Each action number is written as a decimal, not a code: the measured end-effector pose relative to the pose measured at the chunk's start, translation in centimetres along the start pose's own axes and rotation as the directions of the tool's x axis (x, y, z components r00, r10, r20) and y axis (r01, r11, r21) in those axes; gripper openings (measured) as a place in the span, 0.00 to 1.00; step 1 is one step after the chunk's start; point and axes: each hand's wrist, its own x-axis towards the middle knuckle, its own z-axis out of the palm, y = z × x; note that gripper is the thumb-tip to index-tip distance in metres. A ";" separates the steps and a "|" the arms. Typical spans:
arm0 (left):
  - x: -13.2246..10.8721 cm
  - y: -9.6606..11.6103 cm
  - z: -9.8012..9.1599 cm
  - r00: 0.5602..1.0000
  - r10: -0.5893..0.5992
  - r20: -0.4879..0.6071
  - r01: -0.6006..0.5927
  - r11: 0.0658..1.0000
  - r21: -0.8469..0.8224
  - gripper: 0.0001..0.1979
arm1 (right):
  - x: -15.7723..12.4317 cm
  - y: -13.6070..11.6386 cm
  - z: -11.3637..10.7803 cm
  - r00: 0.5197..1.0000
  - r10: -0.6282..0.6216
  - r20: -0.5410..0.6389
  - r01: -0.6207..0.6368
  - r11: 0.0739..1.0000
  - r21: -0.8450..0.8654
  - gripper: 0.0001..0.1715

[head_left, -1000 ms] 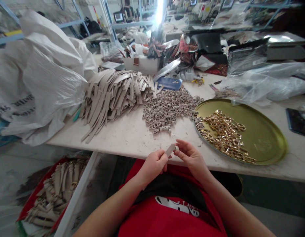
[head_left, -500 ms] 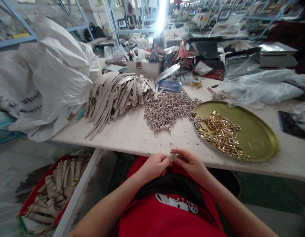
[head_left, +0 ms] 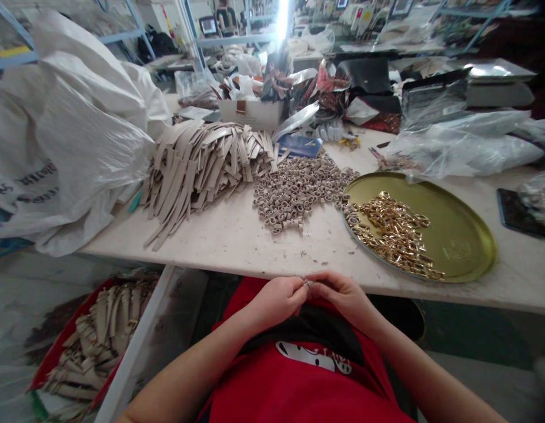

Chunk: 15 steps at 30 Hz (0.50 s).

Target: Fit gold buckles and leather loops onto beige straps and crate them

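At the table's front edge, close to my body, my left hand and my right hand meet fingertip to fingertip. Both pinch a small beige strap piece, mostly covered by the fingers; its exact shape cannot be made out. Beyond them lies a heap of small beige strap loops. Long flat beige straps are piled to its left. On the right, gold metal buckles or clasps lie in a round gold-coloured tray, with a few loops at its left rim.
A big white sack stands on the left. Below it, a red-edged container holds straps with fittings, beside a white panel. A blue booklet, plastic bags and a phone lie on the table.
My hands have drawn closer together, and the beige piece between them shows less than before. The camera view has shifted slightly; the heaps and tray look unchanged.
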 end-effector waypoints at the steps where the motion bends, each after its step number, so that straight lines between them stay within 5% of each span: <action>1: -0.2 0.0 -0.2 0.999 0.006 0.040 -0.005 1.000 -0.022 0.15 | 0.0 -0.1 -0.2 0.999 0.051 0.000 -0.050 0.997 0.067 0.16; 4: -0.8 -0.2 -0.7 0.998 0.002 0.070 0.001 0.999 -0.045 0.16 | 0.1 -0.3 -0.6 0.990 0.140 -0.010 -0.135 0.967 0.217 0.17; 8: -1.1 -0.2 -0.3 0.994 0.030 -0.109 -0.032 0.999 -0.013 0.23 | 0.3 -0.2 0.4 0.988 0.148 0.037 -0.152 0.938 0.312 0.16; 12: -0.7 -0.1 0.5 0.990 0.043 -0.136 -0.050 0.998 -0.046 0.27 | -0.4 0.3 0.9 0.998 0.060 0.033 -0.064 0.983 0.172 0.16; 15: -0.2 -0.5 0.5 0.986 0.076 -0.150 -0.094 0.989 -0.117 0.21 | -3.1 2.4 -1.4 0.986 0.026 -0.166 -0.019 0.999 0.049 0.22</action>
